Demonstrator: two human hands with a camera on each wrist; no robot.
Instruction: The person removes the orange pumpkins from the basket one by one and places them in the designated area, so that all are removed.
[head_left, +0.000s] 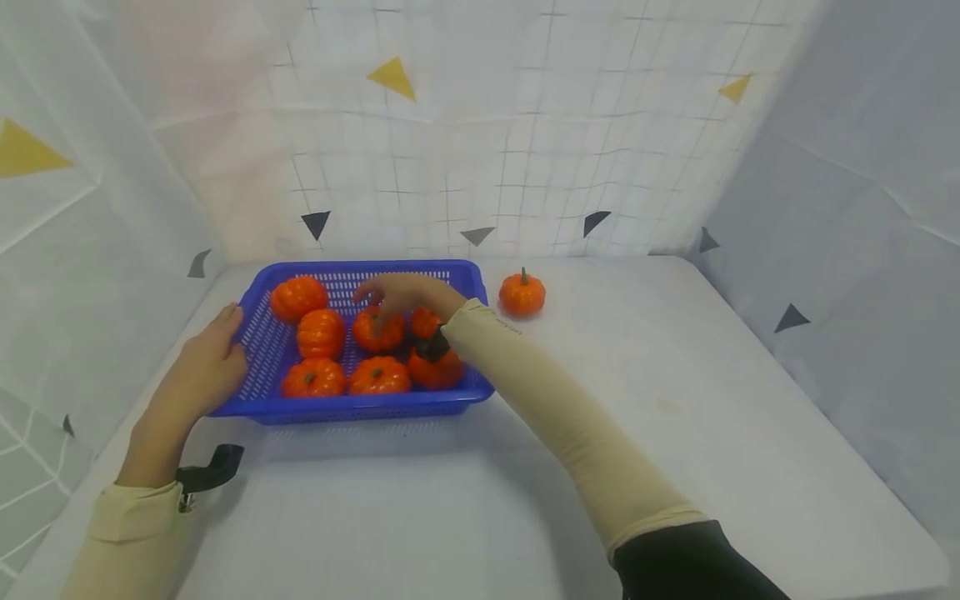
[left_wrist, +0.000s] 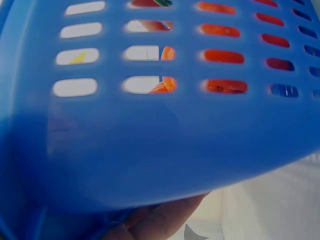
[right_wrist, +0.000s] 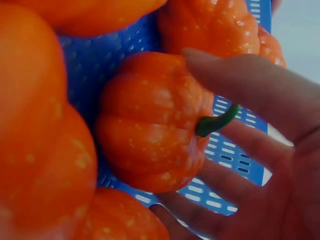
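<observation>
A blue plastic basket [head_left: 360,406] holds several orange toy pumpkins with ribbed sides. My left hand [head_left: 210,362] grips its left rim, and the left wrist view catches the fingers [left_wrist: 167,217] under the basket's edge. Inside the basket, my right hand [head_left: 408,292] reaches over one pumpkin [right_wrist: 155,125] with a curved green stem. The thumb [right_wrist: 225,70] overlaps this pumpkin's upper side, while the loosely spread fingers [right_wrist: 225,182] pass behind it. A gap shows between palm and pumpkin. More pumpkins [head_left: 321,333] lie close around that hand.
A single pumpkin [head_left: 522,294] stands on the white table [head_left: 675,400], just right of the basket. White sheeting [head_left: 480,150] with dark and yellow triangles hangs behind and at both sides. Dark straps [head_left: 210,469] sit at the wrists.
</observation>
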